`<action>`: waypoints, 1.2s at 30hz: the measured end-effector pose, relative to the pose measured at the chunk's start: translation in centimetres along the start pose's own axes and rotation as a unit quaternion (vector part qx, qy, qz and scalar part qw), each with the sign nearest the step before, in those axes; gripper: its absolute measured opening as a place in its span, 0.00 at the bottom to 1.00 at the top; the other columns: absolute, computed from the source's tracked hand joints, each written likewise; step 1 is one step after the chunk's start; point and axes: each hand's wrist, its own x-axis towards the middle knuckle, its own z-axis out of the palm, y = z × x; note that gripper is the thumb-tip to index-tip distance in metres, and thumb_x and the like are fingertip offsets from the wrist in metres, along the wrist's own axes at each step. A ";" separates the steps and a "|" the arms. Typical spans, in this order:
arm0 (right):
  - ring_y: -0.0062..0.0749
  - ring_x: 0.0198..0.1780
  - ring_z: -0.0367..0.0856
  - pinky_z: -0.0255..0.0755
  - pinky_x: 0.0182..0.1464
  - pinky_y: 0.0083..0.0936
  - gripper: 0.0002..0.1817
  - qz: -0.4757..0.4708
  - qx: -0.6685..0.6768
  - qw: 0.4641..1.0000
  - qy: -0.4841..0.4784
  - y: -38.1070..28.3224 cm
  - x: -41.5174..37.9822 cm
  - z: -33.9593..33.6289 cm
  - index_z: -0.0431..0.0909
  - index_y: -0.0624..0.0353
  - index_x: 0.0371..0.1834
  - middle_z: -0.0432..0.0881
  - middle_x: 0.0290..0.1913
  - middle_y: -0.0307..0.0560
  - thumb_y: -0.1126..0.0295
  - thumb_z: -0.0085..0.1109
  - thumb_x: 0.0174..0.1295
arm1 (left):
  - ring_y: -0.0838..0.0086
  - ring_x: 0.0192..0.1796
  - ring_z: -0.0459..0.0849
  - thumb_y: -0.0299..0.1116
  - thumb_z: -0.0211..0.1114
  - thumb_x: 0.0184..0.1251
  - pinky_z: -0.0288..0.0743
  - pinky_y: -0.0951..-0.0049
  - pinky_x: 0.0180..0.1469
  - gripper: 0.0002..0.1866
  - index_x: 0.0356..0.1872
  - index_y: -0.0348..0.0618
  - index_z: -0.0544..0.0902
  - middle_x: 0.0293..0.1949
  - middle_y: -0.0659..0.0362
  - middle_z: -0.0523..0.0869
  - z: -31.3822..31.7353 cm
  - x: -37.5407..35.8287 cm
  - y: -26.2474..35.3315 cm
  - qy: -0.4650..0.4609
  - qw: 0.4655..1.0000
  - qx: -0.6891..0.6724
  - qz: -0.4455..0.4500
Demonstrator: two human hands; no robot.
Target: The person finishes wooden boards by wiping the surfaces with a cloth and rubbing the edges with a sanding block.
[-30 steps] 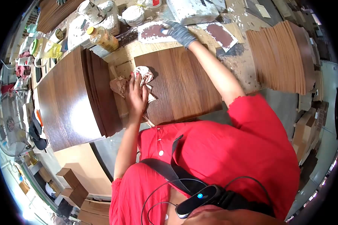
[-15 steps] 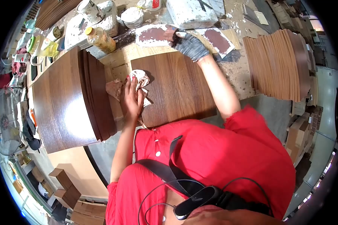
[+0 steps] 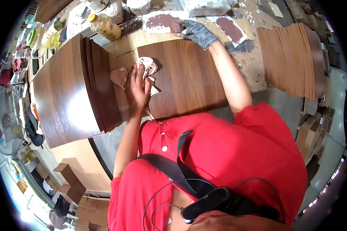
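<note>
A dark brown wood-grain board [image 3: 189, 81] lies flat on the bench in front of me. My left hand [image 3: 138, 84], bare, rests at the board's left edge with its fingers over a crumpled white rag [image 3: 147, 64] stained reddish brown. My right hand [image 3: 200, 34] wears a grey knitted glove and reaches past the far edge of the board. Its fingers grip a small brown-stained block [image 3: 176, 27], whose material I cannot make out. The block is over the right end of a white sheet [image 3: 158, 23] smeared with brown paste.
Stacked dark boards [image 3: 65, 90] stand close on the left; a second stack of brown boards [image 3: 289, 61] is at the right. Behind are a yellow-capped bottle [image 3: 105, 27], a white paste-covered tub [image 3: 138, 5] and another brown-smeared sheet [image 3: 230, 30]. A fan [image 3: 5, 119] is far left.
The whole scene has shifted upward as my head view tilts. My right hand has turned slightly, with the block still at the sheet's right end. My left hand stays on the rag.
</note>
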 end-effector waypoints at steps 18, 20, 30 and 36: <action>0.30 0.62 0.81 0.73 0.67 0.29 0.22 -0.021 0.090 0.974 0.207 12.4 -30.1 20.4 0.79 0.64 0.63 0.84 0.60 0.48 0.74 0.67 0.65 | 0.52 0.67 0.79 0.18 0.56 0.73 0.71 0.60 0.68 0.20 0.63 0.40 0.81 0.63 0.45 0.81 -0.6 -1.4 -0.3 0.009 0.978 -0.168 0.121; 0.30 0.61 0.81 0.74 0.66 0.28 0.23 -0.016 0.176 0.950 0.257 13.3 -31.8 22.6 0.80 0.63 0.62 0.85 0.58 0.47 0.75 0.69 0.62 | 0.53 0.64 0.81 0.17 0.55 0.72 0.74 0.60 0.66 0.20 0.61 0.41 0.83 0.60 0.45 0.82 -0.7 -1.9 -0.6 0.033 0.972 -0.187 0.138; 0.45 0.59 0.78 0.72 0.66 0.36 0.27 -0.167 -0.377 0.853 0.319 19.1 -29.8 29.6 0.80 0.57 0.63 0.80 0.56 0.50 0.67 0.72 0.58 | 0.52 0.68 0.76 0.34 0.65 0.71 0.69 0.55 0.70 0.17 0.59 0.49 0.86 0.66 0.50 0.80 -2.9 -3.2 0.1 -0.049 0.970 -0.010 0.238; 0.43 0.55 0.80 0.74 0.62 0.35 0.24 -0.163 -0.419 0.828 0.334 18.4 -29.8 30.1 0.80 0.59 0.61 0.80 0.52 0.50 0.72 0.69 0.60 | 0.53 0.67 0.77 0.37 0.70 0.67 0.72 0.56 0.68 0.19 0.58 0.48 0.87 0.66 0.50 0.79 -2.7 -3.4 0.2 -0.043 0.972 0.012 0.229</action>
